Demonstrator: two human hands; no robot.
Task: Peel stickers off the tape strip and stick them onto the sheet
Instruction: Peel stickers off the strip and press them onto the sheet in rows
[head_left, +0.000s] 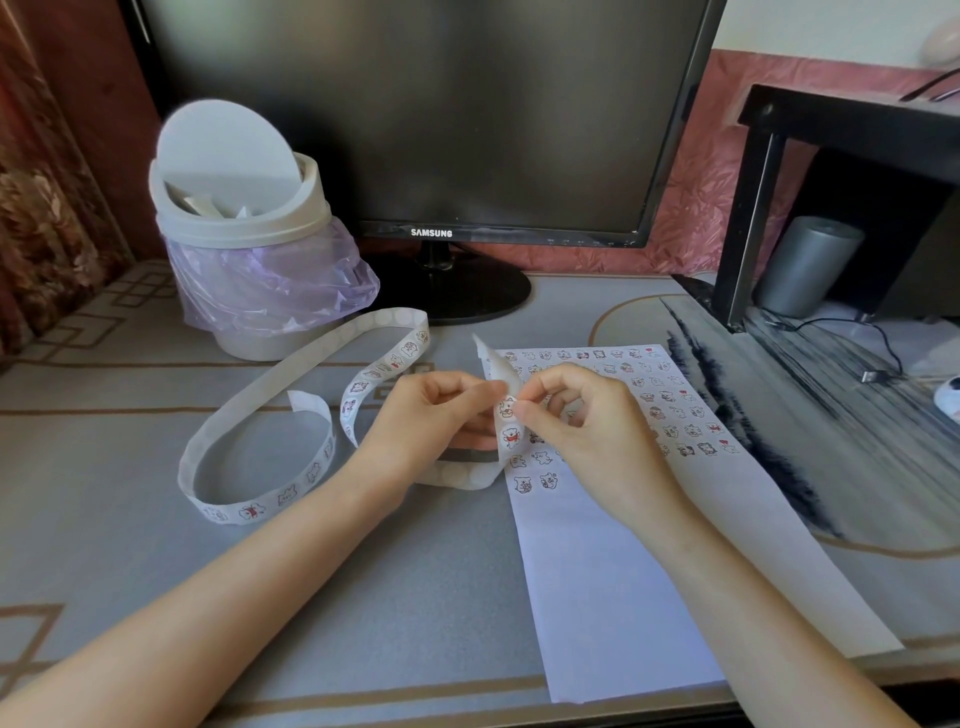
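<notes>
**Lifting the next sticker cleanly off the strip**

The left hand (441, 410) pinches the sticker tape strip (291, 379) just above the sheet (613, 561), fingers closed on the backing. The right hand (571, 415) has thumb and forefinger closed at the edge of a bear sticker (506, 406); whether it has already lifted is unclear. The strip's loose length loops across the desk (130, 441). Best to keep the backing bent sharply so the edge rises, peel slowly, then set it in the next free spot below the filled rows.
</notes>
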